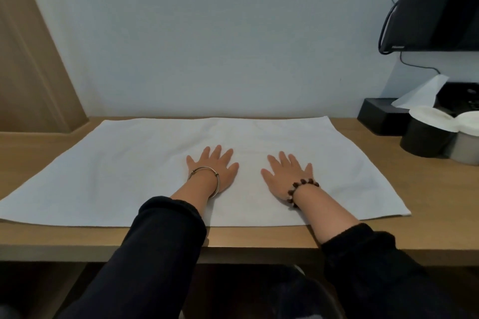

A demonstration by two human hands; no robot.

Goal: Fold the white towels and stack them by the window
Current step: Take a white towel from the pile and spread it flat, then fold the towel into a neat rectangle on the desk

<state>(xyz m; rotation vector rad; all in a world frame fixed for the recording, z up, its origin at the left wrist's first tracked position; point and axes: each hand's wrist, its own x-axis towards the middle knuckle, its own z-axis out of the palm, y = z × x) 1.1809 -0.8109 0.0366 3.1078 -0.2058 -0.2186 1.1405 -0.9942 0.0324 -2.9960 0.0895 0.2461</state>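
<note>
Flat white towel [145, 163], fully spread

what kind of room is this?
Likely a hotel room: a black wall-mounted screen, a black tissue box and two paper-capped cups on a long wooden desk, plus a white towel spread flat.

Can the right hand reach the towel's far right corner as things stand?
Probably yes: the right hand lies flat on the towel, and bare cloth runs from it to that corner.
</note>
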